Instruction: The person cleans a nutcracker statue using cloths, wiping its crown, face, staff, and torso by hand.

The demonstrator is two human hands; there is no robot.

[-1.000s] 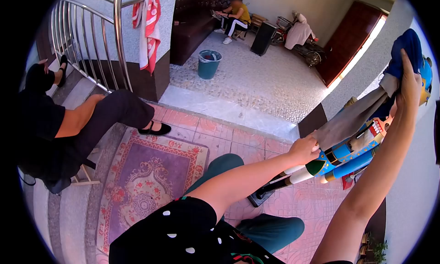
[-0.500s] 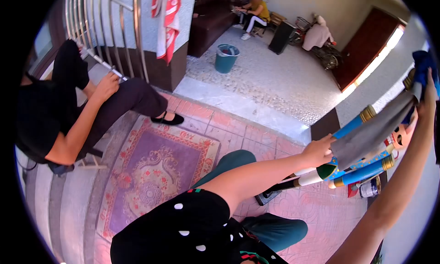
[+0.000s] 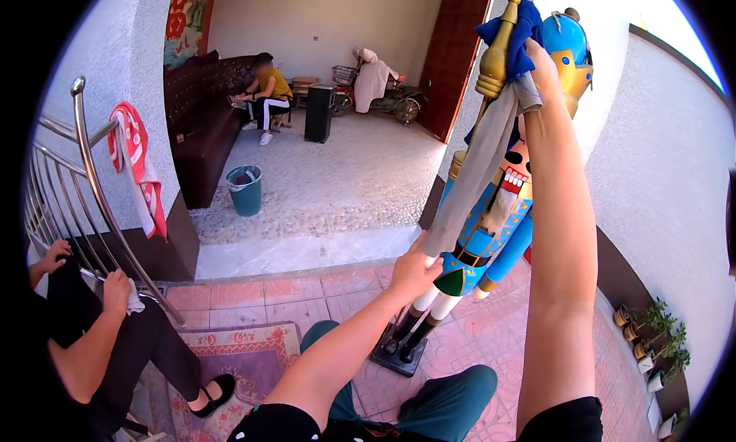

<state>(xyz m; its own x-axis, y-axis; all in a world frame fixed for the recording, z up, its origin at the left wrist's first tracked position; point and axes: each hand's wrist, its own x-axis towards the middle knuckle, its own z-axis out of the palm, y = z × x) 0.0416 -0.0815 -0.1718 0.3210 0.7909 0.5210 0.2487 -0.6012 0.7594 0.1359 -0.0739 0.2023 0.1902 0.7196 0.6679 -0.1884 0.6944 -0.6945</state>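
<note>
Stretching long grey cloth [image 3: 478,170] before blue-coated nutcracker [image 3: 481,245].

Characters [image 3: 181,3] on the red poster [image 3: 186,23] are unreadable.

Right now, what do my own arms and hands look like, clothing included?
The left sleeve and right sleeve are short and black; a small white spot shows on the left one near the picture's bottom edge. Both forearms are bare below them. I see no glove or watch on the left hand or right hand.
</note>
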